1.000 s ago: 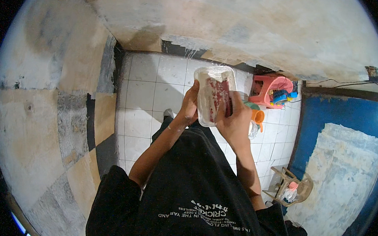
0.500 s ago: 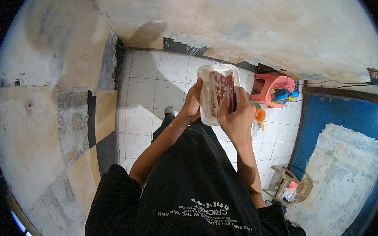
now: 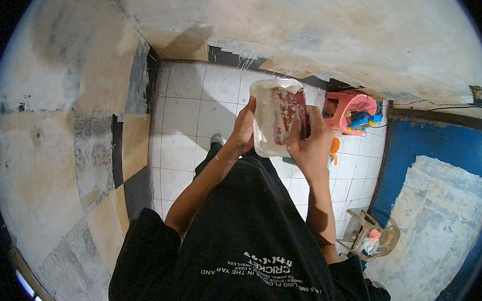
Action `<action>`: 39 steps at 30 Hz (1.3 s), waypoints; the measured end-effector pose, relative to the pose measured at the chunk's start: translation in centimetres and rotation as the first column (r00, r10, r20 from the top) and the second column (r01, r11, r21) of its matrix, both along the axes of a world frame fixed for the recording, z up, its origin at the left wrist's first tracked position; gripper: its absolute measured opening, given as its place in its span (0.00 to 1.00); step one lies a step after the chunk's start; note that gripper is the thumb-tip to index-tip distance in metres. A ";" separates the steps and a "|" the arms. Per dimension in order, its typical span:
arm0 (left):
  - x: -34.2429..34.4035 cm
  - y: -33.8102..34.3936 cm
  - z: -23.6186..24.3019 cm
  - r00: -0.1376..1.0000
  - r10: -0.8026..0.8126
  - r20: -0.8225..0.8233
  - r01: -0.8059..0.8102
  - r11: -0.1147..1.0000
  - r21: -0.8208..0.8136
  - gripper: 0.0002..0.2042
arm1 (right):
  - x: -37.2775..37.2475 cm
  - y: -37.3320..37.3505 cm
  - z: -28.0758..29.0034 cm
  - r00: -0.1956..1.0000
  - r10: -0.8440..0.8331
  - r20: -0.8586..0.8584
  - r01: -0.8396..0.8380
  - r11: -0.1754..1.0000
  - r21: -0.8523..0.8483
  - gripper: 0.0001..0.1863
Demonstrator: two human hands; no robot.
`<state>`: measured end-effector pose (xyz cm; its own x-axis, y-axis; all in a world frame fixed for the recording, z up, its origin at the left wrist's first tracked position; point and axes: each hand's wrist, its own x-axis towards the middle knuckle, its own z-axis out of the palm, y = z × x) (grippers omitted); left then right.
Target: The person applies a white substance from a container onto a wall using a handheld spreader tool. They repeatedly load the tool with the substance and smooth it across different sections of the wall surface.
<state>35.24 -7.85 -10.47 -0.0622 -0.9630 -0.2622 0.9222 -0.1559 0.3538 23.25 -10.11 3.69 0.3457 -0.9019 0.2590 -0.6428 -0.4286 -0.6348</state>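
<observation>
A shallow white tray [image 3: 264, 116] with a pale, creamy coating inside is held up in front of my body. My left hand [image 3: 244, 127] grips its left side, thumb up along the rim. In my right hand [image 3: 314, 141] is a flat red rectangular piece [image 3: 291, 110] smeared with white paste. My thumb lies on its near face, and the other fingers are mostly hidden at its right edge. The piece lies over the tray's right half; whether it touches the tray's bottom I cannot tell.
White floor tiles [image 3: 182, 116] lie below. Beyond my right hand stand a pink plastic stool [image 3: 337, 111] with a blue and yellow object [image 3: 360, 120] by it, and an orange cup [image 3: 335, 148]. A chair [image 3: 387, 237] is at right. Patchy painted walls [image 3: 314, 33] surround me.
My right hand and the red piece have shifted right across the tray, uncovering more of its pale left part. The tray has moved slightly left and away from me.
</observation>
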 end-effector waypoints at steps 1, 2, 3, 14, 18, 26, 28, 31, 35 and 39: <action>0.2 0.1 0.5 1.000 0.007 -0.006 -0.007 1.000 -0.011 0.29 | -0.5 -0.2 0.2 1.000 0.015 -0.005 -0.015 1.000 0.001 0.05; 0.3 0.3 1.0 1.000 0.013 -0.012 -0.014 1.000 -0.024 0.29 | -0.7 -0.2 0.1 1.000 -0.004 -0.013 0.004 0.999 -0.032 0.04; 0.4 0.3 1.3 1.000 0.020 -0.018 -0.020 0.999 -0.036 0.29 | -1.0 -0.3 -0.2 1.000 0.009 -0.023 -0.010 1.000 -0.021 0.04; -0.1 0.3 0.6 0.999 0.015 -0.030 -0.017 0.998 -0.054 0.28 | -1.2 0.2 -2.4 1.000 0.021 -0.006 -0.021 0.997 0.069 0.04; -0.1 0.3 -0.2 0.998 0.040 0.056 -0.035 0.996 -0.083 0.28 | -1.2 0.2 -1.5 0.999 -0.013 -0.031 0.012 0.999 -0.030 0.03; -0.7 0.6 0.8 1.000 0.000 -0.026 -0.002 0.998 -0.056 0.28 | -1.8 1.0 -2.8 0.998 -0.053 -0.040 0.050 0.997 -0.064 0.03; -0.8 0.6 0.0 0.999 -0.001 -0.042 -0.001 0.998 -0.055 0.28 | -1.2 1.7 -2.7 0.998 -0.055 -0.043 0.055 0.998 0.005 0.03; -0.5 0.8 0.7 0.999 -0.045 0.002 0.045 0.996 -0.075 0.28 | -1.3 1.7 -3.0 0.999 -0.024 -0.026 0.023 0.999 -0.047 0.03; -0.7 0.8 1.1 1.000 -0.016 -0.009 0.016 0.999 -0.029 0.27 | -1.6 0.8 -1.6 0.996 -0.079 -0.048 0.077 0.996 -0.045 0.03; -1.1 0.7 -0.2 1.000 0.009 0.009 -0.009 1.000 -0.017 0.27 | -0.9 0.2 -2.0 0.999 -0.038 -0.010 0.038 0.999 -0.038 0.04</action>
